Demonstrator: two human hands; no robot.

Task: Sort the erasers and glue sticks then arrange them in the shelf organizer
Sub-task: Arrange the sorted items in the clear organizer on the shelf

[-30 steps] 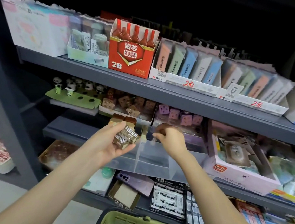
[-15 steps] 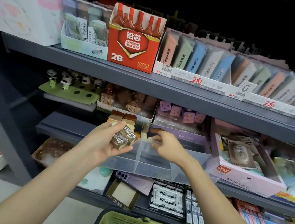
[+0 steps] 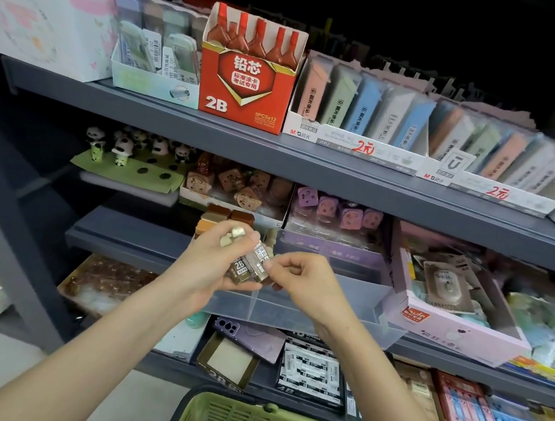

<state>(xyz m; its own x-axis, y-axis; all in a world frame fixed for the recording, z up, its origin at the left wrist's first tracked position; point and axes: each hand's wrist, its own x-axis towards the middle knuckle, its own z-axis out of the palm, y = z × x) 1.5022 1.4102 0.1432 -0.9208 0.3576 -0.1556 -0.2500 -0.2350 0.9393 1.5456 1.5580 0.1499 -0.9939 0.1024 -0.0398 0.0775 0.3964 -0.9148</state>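
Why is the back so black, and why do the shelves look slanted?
Head view: light reaches only the shelf fronts, so the space behind the red 2B box goes black; the angled wide lens slants the upper shelf edge; the corners smear, as on the pale box top left; the 2B print on the erasers in the left hand reads clearly.

Erasers (image 3: 247, 268): olive-brown wrappers, white labels, black print. Organizer (image 3: 345, 303): clear, colourless. Shelf (image 3: 307, 159): dark grey. Lead box (image 3: 247, 83): red, white lettering, gold trim. Packs (image 3: 362, 107): pastel peach, sage, blue, white, in a white tray with red price marks. Panda figures (image 3: 122, 146): black-and-white, on green card (image 3: 132, 169). Basket (image 3: 251, 419): olive green, slotted. Carton (image 3: 443, 329): pale pink, orange logo.
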